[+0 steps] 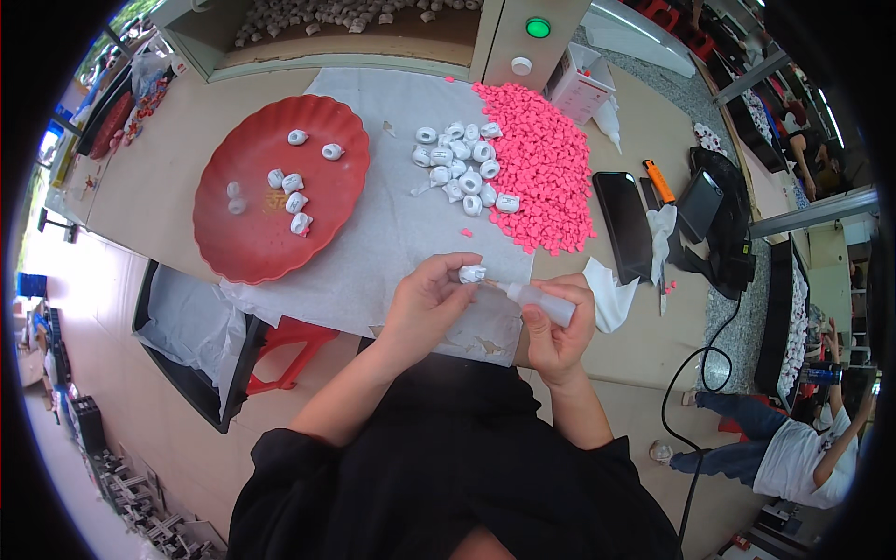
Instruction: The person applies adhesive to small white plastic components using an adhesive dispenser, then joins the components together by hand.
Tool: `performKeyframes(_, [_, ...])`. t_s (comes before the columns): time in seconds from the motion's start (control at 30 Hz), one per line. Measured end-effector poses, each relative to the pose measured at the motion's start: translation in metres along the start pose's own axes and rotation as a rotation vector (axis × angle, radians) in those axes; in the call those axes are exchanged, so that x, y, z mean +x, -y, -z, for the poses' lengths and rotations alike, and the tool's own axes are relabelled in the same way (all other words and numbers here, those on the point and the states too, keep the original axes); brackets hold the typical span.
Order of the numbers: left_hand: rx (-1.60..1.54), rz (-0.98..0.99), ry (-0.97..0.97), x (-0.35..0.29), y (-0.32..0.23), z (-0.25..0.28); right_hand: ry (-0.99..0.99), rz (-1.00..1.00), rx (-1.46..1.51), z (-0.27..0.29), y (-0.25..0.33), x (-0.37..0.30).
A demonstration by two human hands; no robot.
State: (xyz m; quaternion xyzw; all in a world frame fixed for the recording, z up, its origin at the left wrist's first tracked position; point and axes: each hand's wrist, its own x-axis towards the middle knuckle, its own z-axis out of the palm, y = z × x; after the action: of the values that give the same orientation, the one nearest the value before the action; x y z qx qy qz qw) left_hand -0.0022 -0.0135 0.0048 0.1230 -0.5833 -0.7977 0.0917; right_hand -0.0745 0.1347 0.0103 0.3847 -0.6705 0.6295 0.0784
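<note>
Between the fingertips of my left hand (425,303) is a small white moulded piece (472,273). My right hand (563,329) grips a translucent squeeze bottle (541,303), its thin nozzle pointing left at the piece. Nozzle and piece are very close; whether they touch I cannot tell. Beyond my hands lies a cluster of similar white pieces (457,161) with dark-rimmed openings. It borders a wide spread of small pink pieces (543,159). To the left, a red scalloped plate (243,159) holds several white pieces, one showing a bit of pink.
White paper (392,224) covers the table's middle. On the right are a black phone (623,224), an orange-handled tool (659,182), crumpled tissue (611,297) and a cable (714,350). A cabinet with a green button (538,28) stands behind. A black tray (201,327) sits below left.
</note>
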Motion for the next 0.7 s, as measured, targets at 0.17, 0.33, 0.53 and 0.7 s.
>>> performKeyframes(0.17, [0.004, 0.001, 0.006, -0.0005, 0.0011, 0.0007, 0.004, 0.009, -0.011, 0.0003, 0.0002, 0.0007])
performKeyframes(0.33, [0.008, -0.006, 0.004, -0.0005, 0.0007, 0.0004, -0.006, 0.066, -0.041, -0.0013, 0.0004, 0.0023])
performKeyframes(0.53, [0.005, 0.018, -0.013, -0.0006, 0.0003, 0.0006, -0.002, 0.131, -0.136, -0.002, -0.0008, 0.0018])
performKeyframes(0.7, [-0.008, 0.03, -0.02, -0.0003, -0.0015, -0.0003, -0.012, 0.138, -0.135, -0.0024, 0.0012, 0.0016])
